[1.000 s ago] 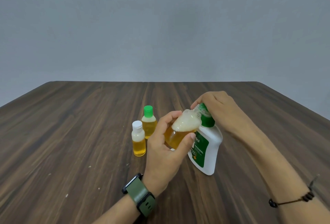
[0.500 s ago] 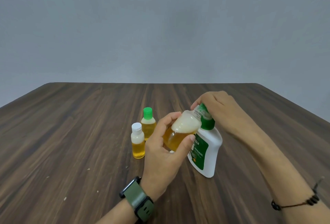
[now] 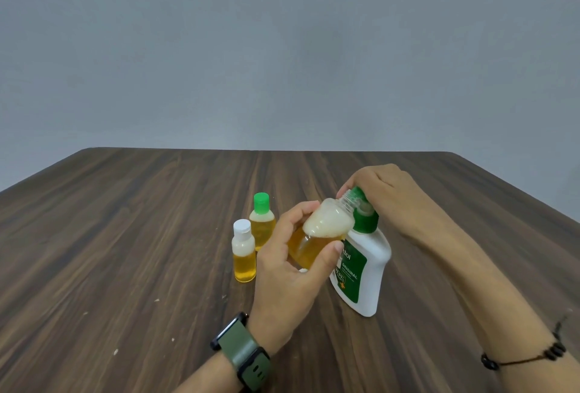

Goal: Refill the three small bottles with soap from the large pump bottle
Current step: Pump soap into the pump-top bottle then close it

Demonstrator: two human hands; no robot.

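My left hand (image 3: 287, 270) grips an uncapped small clear bottle (image 3: 317, 235), tilted so its threaded neck meets the pump nozzle. Amber soap fills its lower part and white foam its upper part. My right hand (image 3: 381, 193) lies curled over the green pump head of the large white pump bottle (image 3: 365, 270), which stands on the table and leans left. Left of my hand stand two capped small bottles of amber soap: one with a white cap (image 3: 243, 251), one with a green cap (image 3: 262, 221) behind it.
The dark wood table (image 3: 125, 251) runs back to a plain grey wall. A small white thing, mostly hidden, lies under my left hand beside the pump bottle. I wear a green watch on my left wrist and a black cord bracelet on my right.
None in the hands' grips; the small bottle stays at the nozzle and the pump bottle stays leaning. The view has shifted slightly.
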